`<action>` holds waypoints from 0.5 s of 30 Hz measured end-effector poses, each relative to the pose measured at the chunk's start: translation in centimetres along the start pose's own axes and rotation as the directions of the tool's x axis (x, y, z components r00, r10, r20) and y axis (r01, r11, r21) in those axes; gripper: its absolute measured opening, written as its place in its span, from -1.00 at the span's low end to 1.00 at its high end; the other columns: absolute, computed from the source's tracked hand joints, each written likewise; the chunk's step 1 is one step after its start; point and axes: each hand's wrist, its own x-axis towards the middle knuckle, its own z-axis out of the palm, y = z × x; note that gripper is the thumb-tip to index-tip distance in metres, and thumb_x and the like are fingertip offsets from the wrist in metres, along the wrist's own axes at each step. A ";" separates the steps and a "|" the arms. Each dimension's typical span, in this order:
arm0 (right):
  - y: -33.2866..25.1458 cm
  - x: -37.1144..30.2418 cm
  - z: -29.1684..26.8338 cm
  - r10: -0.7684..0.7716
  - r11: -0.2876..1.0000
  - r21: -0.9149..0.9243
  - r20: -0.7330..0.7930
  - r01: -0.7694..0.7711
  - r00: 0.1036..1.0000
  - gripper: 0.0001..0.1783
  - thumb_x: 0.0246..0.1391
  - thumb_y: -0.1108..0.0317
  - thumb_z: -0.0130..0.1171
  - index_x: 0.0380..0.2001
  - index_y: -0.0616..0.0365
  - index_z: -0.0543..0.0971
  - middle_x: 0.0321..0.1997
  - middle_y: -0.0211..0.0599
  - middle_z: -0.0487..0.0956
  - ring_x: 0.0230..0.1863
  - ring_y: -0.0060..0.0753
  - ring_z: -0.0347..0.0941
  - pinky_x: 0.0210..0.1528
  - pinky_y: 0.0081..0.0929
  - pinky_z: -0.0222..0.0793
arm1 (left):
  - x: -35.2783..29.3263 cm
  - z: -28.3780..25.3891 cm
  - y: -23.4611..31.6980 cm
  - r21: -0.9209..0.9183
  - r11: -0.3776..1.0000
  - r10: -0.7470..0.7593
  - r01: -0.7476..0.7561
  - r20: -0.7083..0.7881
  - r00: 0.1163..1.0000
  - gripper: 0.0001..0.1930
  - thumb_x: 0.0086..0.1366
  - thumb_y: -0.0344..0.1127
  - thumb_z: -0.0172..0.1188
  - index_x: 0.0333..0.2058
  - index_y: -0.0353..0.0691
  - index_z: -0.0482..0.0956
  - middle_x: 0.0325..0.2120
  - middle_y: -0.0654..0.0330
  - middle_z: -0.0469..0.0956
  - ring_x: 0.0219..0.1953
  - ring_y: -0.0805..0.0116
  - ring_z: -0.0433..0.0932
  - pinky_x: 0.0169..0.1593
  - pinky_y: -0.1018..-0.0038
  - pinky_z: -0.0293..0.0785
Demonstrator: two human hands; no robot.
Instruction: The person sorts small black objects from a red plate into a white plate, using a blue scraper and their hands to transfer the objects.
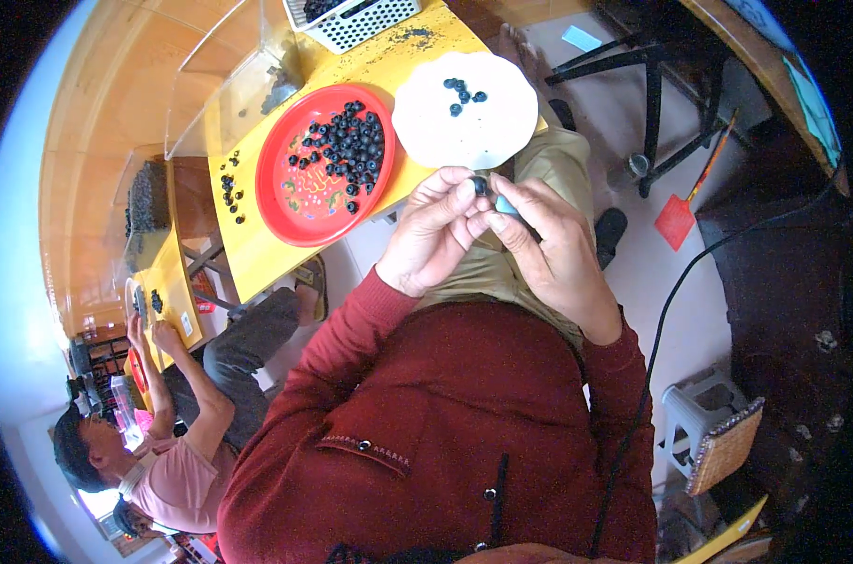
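My left hand (431,230) pinches a small round black part (480,185) between thumb and fingertips, over my lap. Close against it, my right hand (551,249) is closed on a small tool with a light-blue end (506,206); its tip is hidden among the fingers. Just beyond my hands, a white scalloped plate (445,136) holds several similar black parts (462,91). To its left lies a red oval tray (276,202) with a heap of black parts (351,146), mostly on its right side.
Both dishes sit on a yellow table (243,263), with loose black parts (229,188) at its left. A white perforated basket (365,26) stands at the back. At lower left, a person (177,470) works. A stool (704,423) and red fly swatter (676,221) are right.
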 end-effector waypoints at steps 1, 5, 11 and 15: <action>0.0 0.0 0.0 -0.004 1.000 -0.015 0.001 0.004 1.000 -0.64 0.18 0.36 0.13 -0.04 0.40 0.47 -0.28 -0.01 0.51 -0.27 -0.06 0.53 -0.23 -0.32 0.43 | 0.0 0.1 0.0 0.006 1.000 0.006 -0.006 -0.002 1.000 -0.85 0.32 -0.41 0.16 -0.14 -0.23 0.50 -0.28 0.19 0.59 -0.25 0.44 0.58 -0.12 0.46 0.58; -0.1 -0.1 0.0 -0.010 0.999 -0.046 -0.012 0.009 1.000 -0.64 0.16 0.36 0.16 -0.04 0.38 0.48 -0.30 -0.02 0.51 -0.31 -0.06 0.53 -0.28 -0.30 0.43 | -0.1 0.1 -0.2 0.023 0.999 0.028 -0.028 0.004 1.000 -0.85 0.32 -0.41 0.16 -0.15 -0.23 0.51 -0.28 0.21 0.59 -0.26 0.45 0.58 -0.13 0.46 0.58; 0.0 -0.2 0.0 -0.025 0.999 -0.045 -0.020 0.024 0.999 -0.63 0.15 0.37 0.17 -0.02 0.35 0.48 -0.31 -0.03 0.50 -0.33 -0.04 0.53 -0.32 -0.28 0.43 | -0.3 0.4 -0.2 0.052 0.998 0.035 -0.033 -0.036 0.999 -0.87 0.31 -0.42 0.16 -0.17 -0.24 0.52 -0.29 0.20 0.58 -0.25 0.44 0.57 -0.13 0.46 0.58; 0.2 -0.4 0.0 -0.043 0.997 -0.057 -0.014 0.042 0.999 -0.63 0.15 0.37 0.17 -0.02 0.35 0.47 -0.31 -0.02 0.50 -0.33 -0.04 0.53 -0.31 -0.28 0.43 | -0.4 0.6 -0.3 0.049 0.998 0.038 -0.037 -0.022 0.999 -0.86 0.31 -0.42 0.17 -0.17 -0.24 0.52 -0.29 0.19 0.58 -0.25 0.43 0.57 -0.12 0.44 0.58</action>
